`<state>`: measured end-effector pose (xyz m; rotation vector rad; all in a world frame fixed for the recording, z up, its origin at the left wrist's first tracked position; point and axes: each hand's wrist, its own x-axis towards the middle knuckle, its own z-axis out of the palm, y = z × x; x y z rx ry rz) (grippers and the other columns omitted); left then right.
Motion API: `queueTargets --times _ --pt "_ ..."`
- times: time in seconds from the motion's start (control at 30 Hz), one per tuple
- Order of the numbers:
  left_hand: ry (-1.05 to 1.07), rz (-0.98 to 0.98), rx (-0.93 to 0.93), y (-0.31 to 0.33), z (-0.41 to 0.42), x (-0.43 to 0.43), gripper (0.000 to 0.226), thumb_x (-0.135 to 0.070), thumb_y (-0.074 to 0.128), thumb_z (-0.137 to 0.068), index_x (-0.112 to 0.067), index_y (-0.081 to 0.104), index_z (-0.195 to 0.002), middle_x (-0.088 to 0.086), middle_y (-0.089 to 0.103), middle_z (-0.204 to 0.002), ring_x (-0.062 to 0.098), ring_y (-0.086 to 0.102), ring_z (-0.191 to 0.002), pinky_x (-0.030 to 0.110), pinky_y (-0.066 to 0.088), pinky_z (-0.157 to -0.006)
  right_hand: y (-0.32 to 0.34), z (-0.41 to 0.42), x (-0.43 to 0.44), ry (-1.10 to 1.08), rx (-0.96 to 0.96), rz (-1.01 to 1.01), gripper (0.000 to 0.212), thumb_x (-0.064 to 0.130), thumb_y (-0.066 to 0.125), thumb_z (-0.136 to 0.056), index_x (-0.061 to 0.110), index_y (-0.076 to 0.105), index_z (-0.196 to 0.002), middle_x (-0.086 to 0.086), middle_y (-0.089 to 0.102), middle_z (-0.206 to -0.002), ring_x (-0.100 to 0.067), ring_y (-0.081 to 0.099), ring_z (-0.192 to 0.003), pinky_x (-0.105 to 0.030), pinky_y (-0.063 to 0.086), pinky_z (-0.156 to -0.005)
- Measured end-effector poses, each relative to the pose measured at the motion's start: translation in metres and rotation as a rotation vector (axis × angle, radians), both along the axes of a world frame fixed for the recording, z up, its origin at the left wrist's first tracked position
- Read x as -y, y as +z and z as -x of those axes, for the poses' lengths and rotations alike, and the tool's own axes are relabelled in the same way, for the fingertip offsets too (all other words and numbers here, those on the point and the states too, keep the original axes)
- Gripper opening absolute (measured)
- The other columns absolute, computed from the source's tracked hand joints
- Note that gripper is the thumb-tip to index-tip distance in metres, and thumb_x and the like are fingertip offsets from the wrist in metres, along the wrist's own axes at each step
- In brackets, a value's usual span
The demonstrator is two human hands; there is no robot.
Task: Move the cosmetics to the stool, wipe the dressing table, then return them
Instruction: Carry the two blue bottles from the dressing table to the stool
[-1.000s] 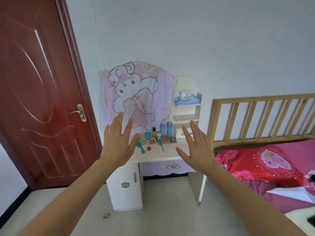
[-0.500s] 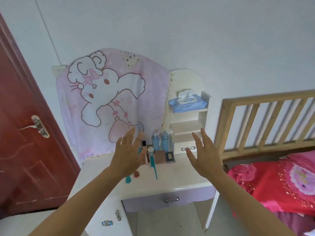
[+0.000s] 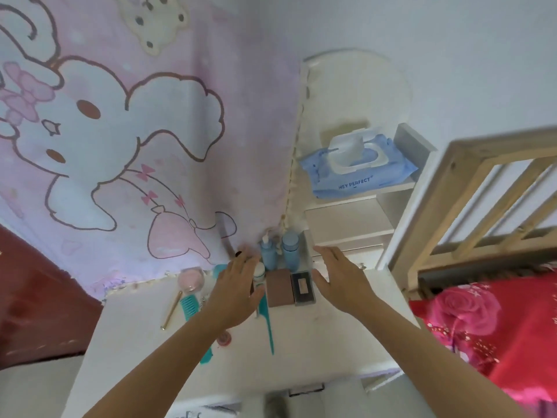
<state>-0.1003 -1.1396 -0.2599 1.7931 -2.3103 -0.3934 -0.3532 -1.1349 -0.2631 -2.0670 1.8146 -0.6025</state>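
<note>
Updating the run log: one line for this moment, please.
stage: pre-grasp | left hand: open, over cosmetics | right hand: open, empty | cosmetics: on dressing table

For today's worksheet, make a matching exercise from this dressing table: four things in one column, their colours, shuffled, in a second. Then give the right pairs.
Things:
1. wipes pack
2. flat palette
3. round jar
4. slim stick

Colours:
A. gold
B. pink
C. blue
D. brown

Pairs: 1-C, 2-D, 3-B, 4-A.
</note>
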Motion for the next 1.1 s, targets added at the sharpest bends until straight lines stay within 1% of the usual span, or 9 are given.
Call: queueTargets --times 0.17,0.3,0.47,0.63,0.73,0.8,0.87,0.93,1.1 --pt "0.053 -0.236 -0.227 -0.047 0.0 0.08 0.045 -0.035 0.06 -0.091 -0.023 0.043 -0.131 0.002 0.05 -0.128 0.02 0.047 -0.112 0.041 0.044 -0.097 -0.038 -0.034 0.072 -0.06 0.282 -0.247 0.07 0.026 0.061 -0.092 0.021 0.026 -0.152 -0.002 0.043 -0.142 -0.02 0.052 -0.122 -0.037 0.049 -0.099" --pt "0.082 -0.316 -0.364 -0.08 0.001 0.131 0.053 -0.022 0.066 -0.085 -0.021 0.045 -0.134 0.0 0.057 -0.122 0.021 0.055 -0.11 0.036 0.047 -0.091 -0.072 -0.065 0.12 -0.18 0.354 -0.275 0.087 0.012 0.066 -0.088 0.015 0.013 -0.157 -0.009 0.035 -0.152 -0.024 0.037 -0.137 -0.02 0.032 -0.102" --pt "0.086 -0.396 -0.455 -0.117 0.006 0.168 0.061 -0.02 0.071 -0.085 -0.019 0.042 -0.139 0.002 0.055 -0.131 0.022 0.054 -0.119 0.041 0.045 -0.101 -0.113 -0.078 0.151 -0.267 0.289 -0.245 0.084 0.012 0.066 -0.09 0.028 0.017 -0.156 -0.011 0.041 -0.146 -0.029 0.053 -0.123 -0.028 0.046 -0.087" --pt "0.099 -0.349 -0.447 -0.137 0.007 0.179 0.06 -0.024 0.071 -0.087 -0.018 0.043 -0.14 0.003 0.059 -0.13 0.022 0.058 -0.114 0.029 0.047 -0.09 -0.13 -0.077 0.155 -0.288 0.29 -0.244 0.065 0.016 0.069 -0.089 0.03 0.027 -0.137 -0.005 0.055 -0.13 -0.027 0.062 -0.108 -0.028 0.046 -0.079" --pt "0.086 -0.35 -0.479 -0.138 0.006 0.179 0.054 -0.024 0.069 -0.089 -0.02 0.045 -0.137 0.0 0.063 -0.124 0.021 0.061 -0.108 0.033 0.05 -0.089 -0.128 -0.076 0.156 -0.301 0.322 -0.24 0.062 0.016 0.073 -0.087 0.026 0.028 -0.13 -0.003 0.06 -0.121 -0.025 0.064 -0.1 -0.029 0.052 -0.076" --pt "0.083 -0.342 -0.509 -0.135 0.002 0.172 0.046 -0.028 0.068 -0.09 -0.025 0.047 -0.131 -0.007 0.064 -0.113 0.012 0.062 -0.1 0.035 0.052 -0.084 -0.124 -0.074 0.151 -0.311 0.346 -0.241 0.061 0.017 0.074 -0.088 0.024 0.03 -0.13 -0.001 0.059 -0.117 -0.024 0.064 -0.098 -0.034 0.057 -0.079" --pt "0.097 -0.308 -0.53 -0.129 -0.005 0.161 0.041 -0.034 0.067 -0.089 -0.032 0.046 -0.125 -0.021 0.06 -0.101 -0.006 0.058 -0.094 0.024 0.049 -0.077 -0.116 -0.074 0.142 -0.318 0.38 -0.219 0.06 0.019 0.073 -0.089 0.03 0.029 -0.128 0.006 0.055 -0.115 -0.021 0.064 -0.097 -0.036 0.058 -0.081" --pt "0.139 -0.277 -0.555 -0.12 -0.011 0.151 0.043 -0.036 0.069 -0.086 -0.037 0.047 -0.123 -0.027 0.059 -0.1 -0.01 0.058 -0.094 0.018 0.046 -0.075 -0.107 -0.073 0.133 -0.314 0.404 -0.187 0.059 0.022 0.072 -0.089 0.036 0.028 -0.126 0.011 0.053 -0.116 -0.02 0.064 -0.097 -0.032 0.056 -0.08" --pt "0.241 -0.136 -0.609 -0.075 -0.022 0.108 0.036 -0.038 0.07 -0.083 -0.042 0.048 -0.111 -0.018 0.065 -0.091 0.002 0.064 -0.082 0.033 0.056 -0.071 -0.067 -0.068 0.107 -0.165 0.359 -0.139 0.064 0.036 0.071 -0.089 0.042 0.025 -0.133 0.01 0.06 -0.116 -0.02 0.066 -0.093 -0.03 0.048 -0.072"
